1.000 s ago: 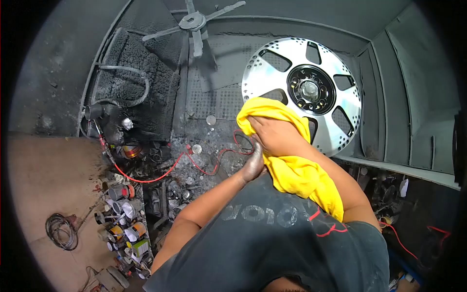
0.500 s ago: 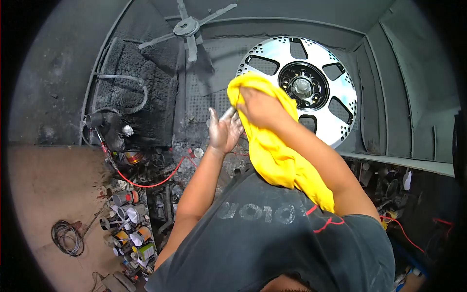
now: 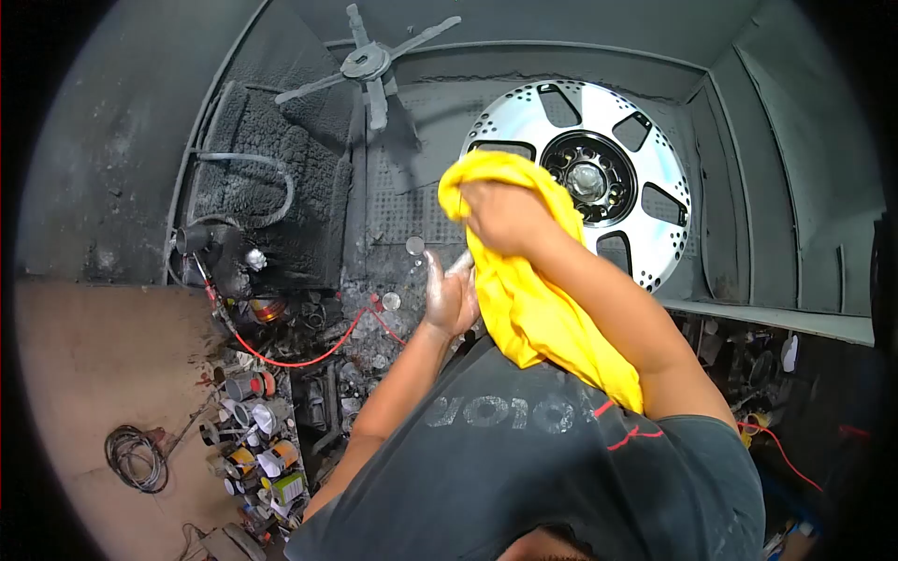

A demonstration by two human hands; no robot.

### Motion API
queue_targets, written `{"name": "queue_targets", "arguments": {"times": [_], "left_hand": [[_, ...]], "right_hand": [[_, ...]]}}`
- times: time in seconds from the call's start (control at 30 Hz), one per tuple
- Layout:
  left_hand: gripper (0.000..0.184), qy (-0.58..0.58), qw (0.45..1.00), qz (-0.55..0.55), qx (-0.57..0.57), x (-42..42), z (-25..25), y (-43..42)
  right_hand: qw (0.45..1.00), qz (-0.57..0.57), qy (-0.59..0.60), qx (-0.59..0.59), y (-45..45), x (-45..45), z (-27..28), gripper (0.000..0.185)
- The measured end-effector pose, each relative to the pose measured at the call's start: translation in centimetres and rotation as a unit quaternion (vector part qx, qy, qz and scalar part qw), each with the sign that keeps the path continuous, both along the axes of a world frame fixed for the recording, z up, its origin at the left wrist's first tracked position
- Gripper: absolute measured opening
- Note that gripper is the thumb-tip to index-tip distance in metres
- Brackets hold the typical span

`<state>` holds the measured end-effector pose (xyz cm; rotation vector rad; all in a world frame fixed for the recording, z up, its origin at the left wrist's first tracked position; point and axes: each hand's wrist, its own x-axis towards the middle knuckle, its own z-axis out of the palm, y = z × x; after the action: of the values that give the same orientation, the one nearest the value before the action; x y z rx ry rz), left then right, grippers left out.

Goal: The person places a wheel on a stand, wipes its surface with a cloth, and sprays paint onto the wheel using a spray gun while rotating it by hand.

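Note:
My right hand is closed around a bunched yellow cloth, which hangs down along my forearm to my shirt. The cloth overlaps the lower left edge of a wheel rim; whether it presses on the face I cannot tell. The rim has a bright silver face, dark slots, small holes near its edge and a black hub. Just left of the cloth, my left hand is open, palm up, with silvery smears on its fingers. Some of its fingertips are hidden behind the cloth.
A grey-coated spoked stand rises at the back left of the grey booth. A spray gun with a red hose hangs at left. Several paint cans crowd the lower left, near a coiled cable on the floor.
My left hand has moved down and right, closer to the cloth. The rim has turned slightly counterclockwise. The whole view has shifted a little, and my right hand still grips the cloth.

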<state>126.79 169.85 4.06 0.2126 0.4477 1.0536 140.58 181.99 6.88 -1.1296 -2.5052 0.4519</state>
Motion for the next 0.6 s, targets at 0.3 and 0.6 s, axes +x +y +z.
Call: {"name": "queue_targets", "arguments": {"times": [0.3,0.6], "left_hand": [[0.055,0.172,0.954,-0.210,0.128,0.6,-6.8,-4.8],[0.061,0.353,0.903,-0.198,0.144,-3.3,-5.8,1.4]], "right_hand": [[0.996,0.058,-0.006,0.070,-4.4,0.4,0.6,0.047],[0.996,-0.056,-0.027,0.056,-1.5,-2.2,0.1,0.049]]}}
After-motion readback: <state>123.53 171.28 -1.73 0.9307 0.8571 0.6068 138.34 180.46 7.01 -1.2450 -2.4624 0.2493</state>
